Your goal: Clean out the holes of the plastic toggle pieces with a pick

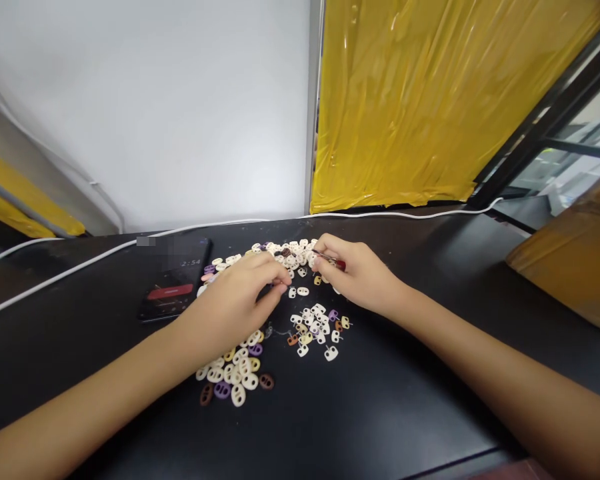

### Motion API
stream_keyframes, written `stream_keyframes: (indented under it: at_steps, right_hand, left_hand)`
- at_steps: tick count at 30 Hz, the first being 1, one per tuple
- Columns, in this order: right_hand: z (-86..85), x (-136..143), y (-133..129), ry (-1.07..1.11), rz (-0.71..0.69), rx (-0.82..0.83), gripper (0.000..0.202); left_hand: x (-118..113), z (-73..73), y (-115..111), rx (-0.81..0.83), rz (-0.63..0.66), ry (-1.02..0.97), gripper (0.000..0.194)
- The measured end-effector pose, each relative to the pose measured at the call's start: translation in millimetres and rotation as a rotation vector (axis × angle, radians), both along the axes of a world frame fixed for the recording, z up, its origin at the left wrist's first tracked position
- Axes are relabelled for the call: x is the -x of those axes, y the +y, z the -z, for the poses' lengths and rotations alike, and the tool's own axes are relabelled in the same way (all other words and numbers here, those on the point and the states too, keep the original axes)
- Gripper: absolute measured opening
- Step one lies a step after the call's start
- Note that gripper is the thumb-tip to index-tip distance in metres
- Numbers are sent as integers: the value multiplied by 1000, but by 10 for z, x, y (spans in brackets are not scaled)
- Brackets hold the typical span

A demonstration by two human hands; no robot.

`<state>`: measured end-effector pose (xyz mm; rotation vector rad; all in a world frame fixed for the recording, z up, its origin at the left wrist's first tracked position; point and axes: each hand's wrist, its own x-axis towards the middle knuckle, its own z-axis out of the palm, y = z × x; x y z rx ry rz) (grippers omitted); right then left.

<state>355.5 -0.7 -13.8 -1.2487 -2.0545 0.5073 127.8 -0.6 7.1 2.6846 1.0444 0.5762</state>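
While near pieces (245, 365), tool (340, 265) in hand (356, 272)

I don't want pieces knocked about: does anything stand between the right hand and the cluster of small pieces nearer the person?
Nothing tall shows between the right hand, holding a red-handled tool, and the cluster. Only a few loose pieces lie just nearer than its fingers, then bare tabletop.

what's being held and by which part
The right hand holds a slim tool near its red end, between thumb and fingers. Whether the left hand pinches anything is unclear.
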Motion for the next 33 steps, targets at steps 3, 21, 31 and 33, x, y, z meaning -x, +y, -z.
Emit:
stream_keyframes:
  at_steps: [3, 21, 31, 33]
  right_hand:
    - [-17, -14, 2, 81, 13, 11, 10]
    - [-22, -79, 64, 130, 64, -32, 9]
    - [19, -67, 81, 149, 25, 44, 8]
    - [23, -63, 79, 155, 5, 51, 9]
  left_hand:
    - [-209, -7, 194, 1, -31, 70, 16]
    - [-549, 32, 478, -124, 25, 367, 16]
    - [-399, 114, 391, -197, 25, 347, 17]
    - [-350, 129, 376, -197, 37, 325, 15]
